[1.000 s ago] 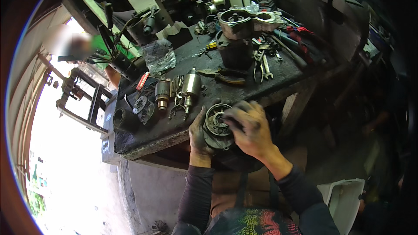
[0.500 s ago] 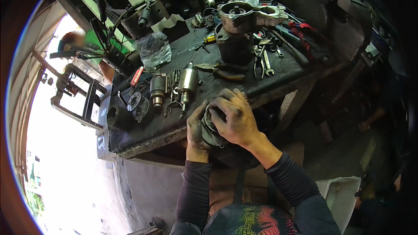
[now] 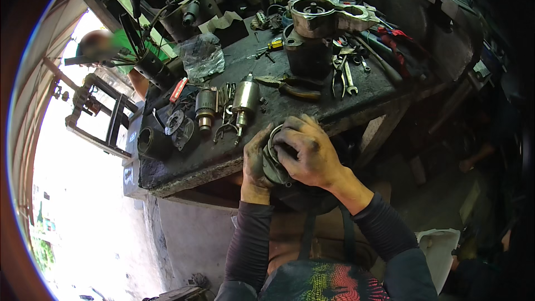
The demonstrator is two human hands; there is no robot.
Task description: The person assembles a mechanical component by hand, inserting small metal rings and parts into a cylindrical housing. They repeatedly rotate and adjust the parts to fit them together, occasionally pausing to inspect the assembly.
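Just off the front edge of the workbench, my left hand (image 3: 256, 163) is wrapped round the side of a round grey metal housing (image 3: 273, 170). Over its open top, my right hand (image 3: 310, 155) bends its fingers and thumb inward at the rim. What those fingertips pinch inside is hidden. On the bench beyond lie a shiny cylindrical solenoid (image 3: 246, 96), a motor armature (image 3: 206, 103) with a copper-coloured end, and a forked metal lever (image 3: 225, 128). Pliers (image 3: 298, 90) with worn brownish handles rest farther right.
A dark motor body (image 3: 307, 58) stands on the bench with a cast metal housing (image 3: 315, 22) on top. Spanners (image 3: 350, 75) lie right of it. A crumpled plastic bag (image 3: 202, 58) and a dark ring (image 3: 149, 142) are leftward. Another person in green (image 3: 120, 44) is beyond the bench.
The view has shifted slightly, so the bench things appear a little to the right and lower. Both hands stay on the housing, with the right fingers slightly shifted at its rim.
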